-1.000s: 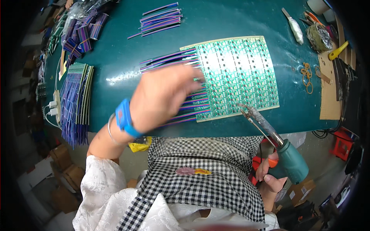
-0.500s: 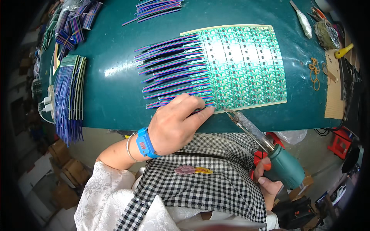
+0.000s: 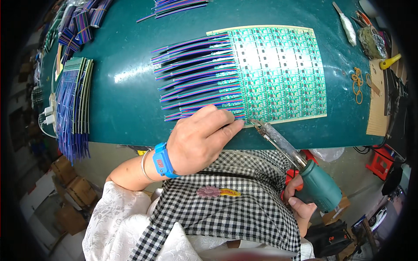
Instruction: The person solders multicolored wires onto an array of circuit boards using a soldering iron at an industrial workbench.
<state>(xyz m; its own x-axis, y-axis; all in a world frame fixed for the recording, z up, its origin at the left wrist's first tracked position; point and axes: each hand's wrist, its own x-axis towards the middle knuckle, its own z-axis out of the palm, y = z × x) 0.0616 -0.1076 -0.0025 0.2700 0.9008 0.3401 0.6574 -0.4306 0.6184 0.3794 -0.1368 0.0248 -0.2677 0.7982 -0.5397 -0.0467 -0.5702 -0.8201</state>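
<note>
A panel of small green circuit boards point(image 3: 278, 74) lies on the table, with rows of multicoloured ribbon wires point(image 3: 198, 82) reaching left from its left edge. At the panel's near left corner, my left hand point(image 3: 202, 139) is closed, thumb and fingers pinched on a ribbon wire whose end they mostly cover. My right hand point(image 3: 300, 202) grips a green soldering gun point(image 3: 320, 187) with a red part by the fingers. Its hot tip is at the panel's near edge, just right of my left fingertips. Whether the tip touches a pad, I cannot tell.
Wired board panels point(image 3: 76, 100) are stacked at the table's left, their wires hanging over the edge. Bundled wires point(image 3: 82, 26) lie behind them, more loose wires point(image 3: 180, 6) at the back. Rubber bands point(image 3: 357, 85), a wrapped tool point(image 3: 347, 28) and a cardboard strip point(image 3: 376, 104) are at the right.
The soldering gun's tip has moved slightly left along the panel's near edge, closer to my left fingertips. My left hand keeps its pinch; the whole view has shifted a little.
</note>
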